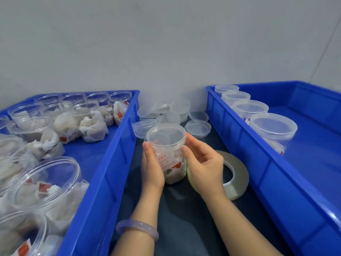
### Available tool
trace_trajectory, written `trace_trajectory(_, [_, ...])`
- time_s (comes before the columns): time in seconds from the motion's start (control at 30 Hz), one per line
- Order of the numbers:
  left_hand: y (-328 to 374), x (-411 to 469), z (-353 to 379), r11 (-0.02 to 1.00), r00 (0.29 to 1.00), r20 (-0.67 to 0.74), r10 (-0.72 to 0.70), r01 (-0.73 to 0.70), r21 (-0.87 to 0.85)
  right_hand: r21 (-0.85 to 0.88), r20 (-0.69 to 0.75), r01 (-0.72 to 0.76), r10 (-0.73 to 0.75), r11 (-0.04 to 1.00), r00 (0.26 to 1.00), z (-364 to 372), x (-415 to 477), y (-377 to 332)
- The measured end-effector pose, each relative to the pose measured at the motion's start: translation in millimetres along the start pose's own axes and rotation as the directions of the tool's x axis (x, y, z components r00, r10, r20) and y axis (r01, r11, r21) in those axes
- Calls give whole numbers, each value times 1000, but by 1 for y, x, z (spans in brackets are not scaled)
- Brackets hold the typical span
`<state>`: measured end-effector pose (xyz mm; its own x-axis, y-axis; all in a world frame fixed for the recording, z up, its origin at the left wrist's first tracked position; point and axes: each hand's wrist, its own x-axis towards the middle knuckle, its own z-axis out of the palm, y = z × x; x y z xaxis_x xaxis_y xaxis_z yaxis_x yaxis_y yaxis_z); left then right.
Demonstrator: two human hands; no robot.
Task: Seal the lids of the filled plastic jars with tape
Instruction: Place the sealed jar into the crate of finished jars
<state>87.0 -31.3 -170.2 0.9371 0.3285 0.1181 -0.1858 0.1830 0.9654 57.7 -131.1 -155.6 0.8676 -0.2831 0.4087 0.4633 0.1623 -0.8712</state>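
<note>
Both hands on one filled jar (168, 154), upright on dark table (184, 218) between two blue bins. Left hand (152, 168) cupped round jar's left side, fingers half curled, thumb near lid (165, 134) rim. Right hand (204, 163) loosely curled on right side — thumb tip touching wall just under lid. Tape roll (234, 176) lies flat just beside, partly under right hand. Left bin (103, 174) full of lidless jars, right bin (276, 182) has lidded ones. Loose lids (198, 127) behind.
</note>
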Motion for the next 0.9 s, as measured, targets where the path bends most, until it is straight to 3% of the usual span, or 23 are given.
trace_trajectory(0.4, [3, -11, 2, 998, 998, -61, 25, -22, 50, -6, 19, 8, -8, 1000, 1000, -8, -4, -6])
trace_trajectory(0.6, [5, -12, 1, 999, 999, -31, 7, -6, 47, 109, 22, -34, 31, 994, 999, -8, -1, -7])
trace_trajectory(0.9, [5, -12, 0, 998, 1000, -11, 3, -2, 67, -133, 76, 23, -13, 991, 997, -16, 2, -7])
